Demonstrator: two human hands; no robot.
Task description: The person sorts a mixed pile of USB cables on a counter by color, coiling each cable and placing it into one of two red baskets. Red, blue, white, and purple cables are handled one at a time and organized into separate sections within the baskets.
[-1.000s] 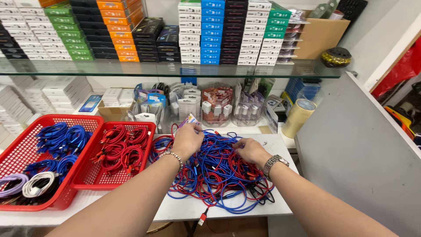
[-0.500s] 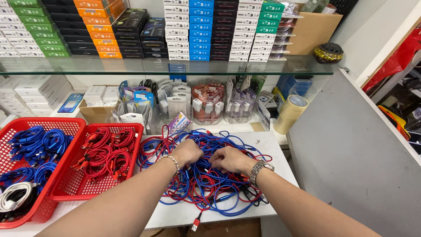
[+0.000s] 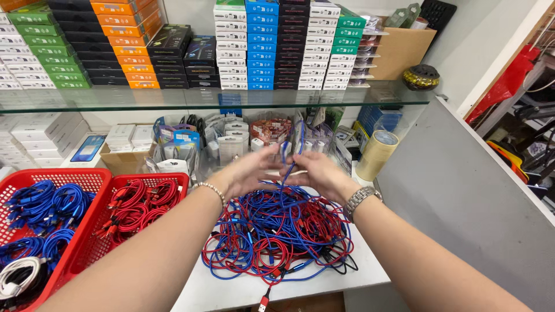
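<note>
Blue cable [image 3: 287, 164] is being held up between the two hands, just above a tangled heap of cables [image 3: 277, 231] that is lying on the white table [image 3: 231, 292]. The left hand [image 3: 250, 171] is being kept partly curled, fingertips pinching the strand from one side, while the right hand [image 3: 315, 173] is being closed on it from the other; motion blur is hiding exactly which fingers are pressing the cord. The strand is being drawn upward from the heap, its lower part still running down into the tangle.

The heap is being spread nearly to the table's front edge, with one red plug [image 3: 263, 301] hanging over it. To the right, a grey panel [image 3: 462, 190] is closing off the table; to the left, a red mesh basket of coiled red cables [image 3: 136, 205] is standing just beside the heap, and a second red basket with blue coils [image 3: 43, 205] is sitting further left. Behind the hands, packaged goods are being crowded under a glass shelf [image 3: 231, 99], and a roll of tape [image 3: 377, 153] is standing near the right wrist.

The cords are looking braided, thin and limp, in red and blue loops.
</note>
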